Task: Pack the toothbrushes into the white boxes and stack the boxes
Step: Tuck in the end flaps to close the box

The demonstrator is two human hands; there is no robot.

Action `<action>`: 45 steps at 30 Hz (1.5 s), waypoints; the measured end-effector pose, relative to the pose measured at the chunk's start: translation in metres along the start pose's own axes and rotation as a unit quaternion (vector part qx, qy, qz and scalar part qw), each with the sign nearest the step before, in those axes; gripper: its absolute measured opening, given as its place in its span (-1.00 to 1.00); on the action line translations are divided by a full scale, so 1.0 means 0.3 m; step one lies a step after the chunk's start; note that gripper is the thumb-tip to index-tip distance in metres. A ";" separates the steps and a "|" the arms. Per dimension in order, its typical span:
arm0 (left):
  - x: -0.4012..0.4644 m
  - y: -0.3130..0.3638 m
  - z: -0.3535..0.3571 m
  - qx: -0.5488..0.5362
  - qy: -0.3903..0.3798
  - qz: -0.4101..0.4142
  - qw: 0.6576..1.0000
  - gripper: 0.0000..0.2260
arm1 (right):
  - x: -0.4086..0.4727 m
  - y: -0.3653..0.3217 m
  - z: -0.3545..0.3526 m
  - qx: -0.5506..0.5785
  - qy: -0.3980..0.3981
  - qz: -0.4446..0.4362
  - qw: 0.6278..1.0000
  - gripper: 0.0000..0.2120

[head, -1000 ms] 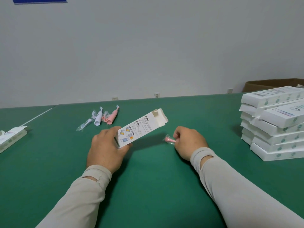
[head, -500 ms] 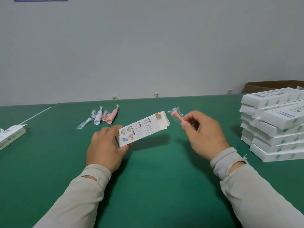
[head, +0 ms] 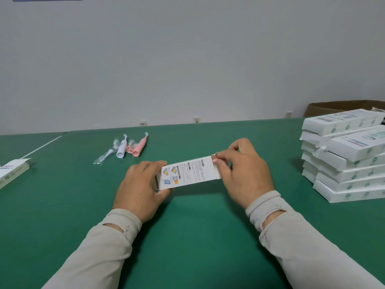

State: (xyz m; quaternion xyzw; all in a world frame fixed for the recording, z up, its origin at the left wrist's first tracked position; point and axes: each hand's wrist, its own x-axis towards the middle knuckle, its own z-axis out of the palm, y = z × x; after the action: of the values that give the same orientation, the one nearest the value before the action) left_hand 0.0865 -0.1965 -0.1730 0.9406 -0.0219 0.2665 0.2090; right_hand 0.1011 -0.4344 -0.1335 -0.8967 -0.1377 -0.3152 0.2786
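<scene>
The left hand (head: 141, 184) is gripping the near-left end of a white box (head: 187, 174), thumb on the near side and fingers curled over the top, holding it lifted off the green table (head: 198, 236) with its printed panel facing up. This grip appears meant to steady the box so the open far-right end stays presented to the other hand.

The right hand (head: 243, 172) is working at that open end, thumb and forefinger pinched together at the mouth beside the raised flap. A trace of pink is showing between the fingertips, which I judge to be a small wrapped toothbrush part being fed in; the item itself is mostly hidden by the fingers, so this cannot be confirmed.

Loose toothbrush pieces are lying on the table at far left: a pink handle (head: 140, 147), a white handle (head: 121, 150) and a clear-wrapped brush head (head: 104, 157), all just beside one another and well apart from the hands. They are evidently awaiting packing.

A stack of white boxes (head: 345, 159) is standing at the right edge, somewhat uneven, with a brown carton (head: 333, 107) behind it. Another box (head: 12, 172) is lying at the left edge, its end flap open.

Judgement: insertion is under way; flap closure and stacking are not yet done.
</scene>
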 end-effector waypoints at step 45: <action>0.004 -0.032 0.012 -0.075 -0.012 0.007 0.997 -0.53 | -0.009 0.053 0.023 0.172 -0.104 -0.051 0.978 -0.72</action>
State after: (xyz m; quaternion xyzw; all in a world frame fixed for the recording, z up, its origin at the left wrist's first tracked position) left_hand 0.0907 -0.1893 -0.1789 0.9254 -0.0505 0.2542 0.2766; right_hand 0.1091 -0.4433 -0.1463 -0.8554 -0.2632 -0.2052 0.3961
